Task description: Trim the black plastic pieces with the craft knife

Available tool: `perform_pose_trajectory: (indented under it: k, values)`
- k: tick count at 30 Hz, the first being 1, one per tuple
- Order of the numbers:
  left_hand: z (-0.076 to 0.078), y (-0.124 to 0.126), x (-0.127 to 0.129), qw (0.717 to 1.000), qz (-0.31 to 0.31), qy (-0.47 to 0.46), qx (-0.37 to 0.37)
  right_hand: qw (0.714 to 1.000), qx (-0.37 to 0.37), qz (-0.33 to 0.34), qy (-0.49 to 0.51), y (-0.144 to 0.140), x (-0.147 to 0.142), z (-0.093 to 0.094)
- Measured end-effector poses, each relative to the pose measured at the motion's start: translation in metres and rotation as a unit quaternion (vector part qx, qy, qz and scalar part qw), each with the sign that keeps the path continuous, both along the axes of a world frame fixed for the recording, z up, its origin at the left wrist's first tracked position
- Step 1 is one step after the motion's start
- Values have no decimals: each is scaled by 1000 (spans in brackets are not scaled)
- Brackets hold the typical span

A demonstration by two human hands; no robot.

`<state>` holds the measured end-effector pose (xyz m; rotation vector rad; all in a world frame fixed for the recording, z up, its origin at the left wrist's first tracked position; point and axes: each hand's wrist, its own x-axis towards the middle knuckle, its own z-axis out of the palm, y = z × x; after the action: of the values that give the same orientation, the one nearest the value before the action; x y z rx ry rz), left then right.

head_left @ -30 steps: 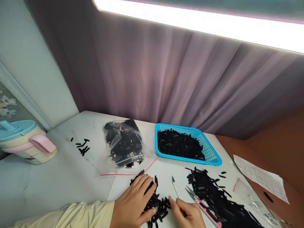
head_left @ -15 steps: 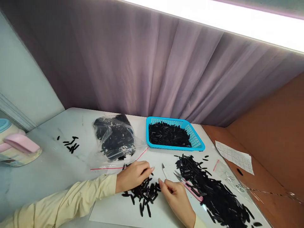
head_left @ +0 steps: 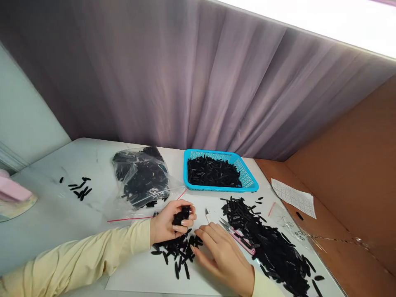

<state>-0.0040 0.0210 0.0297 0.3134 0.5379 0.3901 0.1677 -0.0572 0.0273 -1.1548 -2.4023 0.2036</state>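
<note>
My left hand [head_left: 173,220] is turned partly palm up, its fingers curled round a clump of small black strips [head_left: 182,215]. Below it, a loose pile of the same black strips [head_left: 179,249] lies on a white sheet [head_left: 148,276]. My right hand [head_left: 219,253] reaches over the right edge of that pile, palm down, fingers stretched and thumb apart; its fingertips are by the strips. Just beyond it lie a small craft knife [head_left: 208,215] and pink-handled scissors [head_left: 243,240], the scissors partly under a long heap of black strips [head_left: 272,245].
A blue basket [head_left: 252,181] full of black strips stands at the back. Left of it lies a clear zip bag [head_left: 139,177] of strips. Several strips [head_left: 81,189] are scattered farther left, near a pink-handled container [head_left: 15,196]. A printed paper [head_left: 293,198] and another clear bag [head_left: 287,220] lie right.
My left hand has turned over, showing the clump of black strips in it. My right hand has opened from a curled pose and stretched over the pile. The view has shifted slightly right.
</note>
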Motion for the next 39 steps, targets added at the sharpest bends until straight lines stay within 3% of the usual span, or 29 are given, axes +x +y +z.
perform_pose_trajectory:
  k: [5,9,13,17,24,31,34,39]
  values:
    - [0,-1,13,999,14,-34,-36,998,53,-7,22,17,13,32]
    - [-5,1,22,997,-29,-45,-48,998,-24,-37,47,35,21,51]
    - [-7,2,25,998,-40,-47,-1,989,-128,-65,28,48,22,49]
    - [-7,2,24,995,-71,-52,46,978,-181,-37,98,53,18,41]
    - [-5,-2,20,976,-174,-53,124,913,-364,35,181,57,15,43]
    - [-2,-5,16,965,-219,-44,135,886,-420,97,173,63,26,49]
    - [-4,-4,14,955,-252,-47,150,892,-411,139,129,64,31,53]
    - [-8,0,11,952,-260,-57,151,955,-261,125,60,58,23,45]
